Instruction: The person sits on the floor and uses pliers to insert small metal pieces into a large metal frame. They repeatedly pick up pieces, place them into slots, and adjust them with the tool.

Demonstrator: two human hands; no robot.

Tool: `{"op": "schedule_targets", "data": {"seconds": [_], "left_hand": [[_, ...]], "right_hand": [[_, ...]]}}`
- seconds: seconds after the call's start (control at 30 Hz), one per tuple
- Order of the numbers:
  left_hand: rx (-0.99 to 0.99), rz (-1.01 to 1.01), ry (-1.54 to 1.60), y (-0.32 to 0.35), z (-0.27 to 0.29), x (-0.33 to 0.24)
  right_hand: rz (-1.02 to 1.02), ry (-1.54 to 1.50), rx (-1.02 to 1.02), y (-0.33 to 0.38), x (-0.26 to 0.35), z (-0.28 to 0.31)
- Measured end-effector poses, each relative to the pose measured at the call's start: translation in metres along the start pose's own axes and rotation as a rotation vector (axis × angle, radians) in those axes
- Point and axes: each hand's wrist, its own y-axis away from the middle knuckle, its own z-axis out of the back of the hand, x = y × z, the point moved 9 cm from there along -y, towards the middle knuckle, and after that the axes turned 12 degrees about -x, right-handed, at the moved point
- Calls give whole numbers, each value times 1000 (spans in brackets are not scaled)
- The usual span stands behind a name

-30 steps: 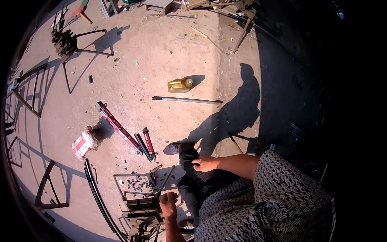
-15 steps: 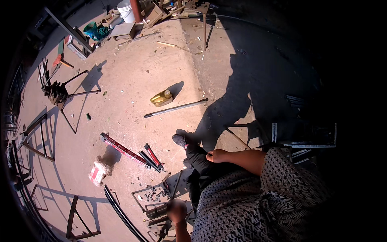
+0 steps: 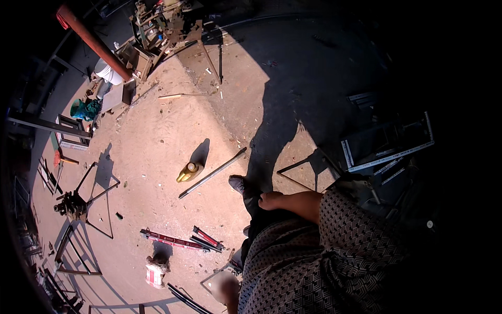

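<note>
My right hand point(image 3: 271, 200) hangs beside my dark trousers point(image 3: 256, 212), its fingers curled closed; whatever may be inside is hidden. Low in the view my left hand point(image 3: 225, 287) is a blur, so its fingers cannot be read. My shoe point(image 3: 237, 183) stands on the concrete near the end of a grey metal bar point(image 3: 212, 174). Just beyond that bar sits a gold plastic jug point(image 3: 189, 171) with a cap. Nearest the left hand are a white and red sack point(image 3: 155, 275), long red-wrapped bars point(image 3: 172, 239) and shorter dark and red pieces point(image 3: 208, 238).
On the left stands a dark metal stand with spread legs point(image 3: 73, 205), with metal frames point(image 3: 78, 271) below it. Far back are a red post point(image 3: 94, 42), a white bucket point(image 3: 107, 72) and scrap wood point(image 3: 141, 63). A white-edged frame point(image 3: 387, 159) lies in shadow at right.
My view has swung, so the jug, bar and red-wrapped pieces sit lower and the far clutter shows more. The left hand now appears lower, near the frame's bottom. The right hand stays by my thigh.
</note>
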Motion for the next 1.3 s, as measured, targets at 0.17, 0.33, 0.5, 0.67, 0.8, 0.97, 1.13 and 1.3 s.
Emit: {"op": "schedule_targets", "data": {"seconds": [0.17,0.33,0.5,0.67,0.8,0.97,1.13,1.3], "left_hand": [[-89,-168,-73,-86,-17,34],[-303,-267,164,-207,151,-15],[-302,-260,63,-244,144,10],[-116,-221,104,-276,145,7],[-46,-264,148,-300,137,4],[19,-195,210,-309,149,29],[105,-171,284,-314,148,38],[162,-136,334,-317,142,41]], "right_hand": [[180,42,3,-21,21,57],[143,-80,-80,-43,5,97],[237,-101,-159,-54,11,112],[536,-54,7,-28,60,114],[634,-171,-25,12,96,124],[551,-407,81,69,148,192],[612,-468,-26,75,166,196],[762,-590,-140,80,191,185]]}}
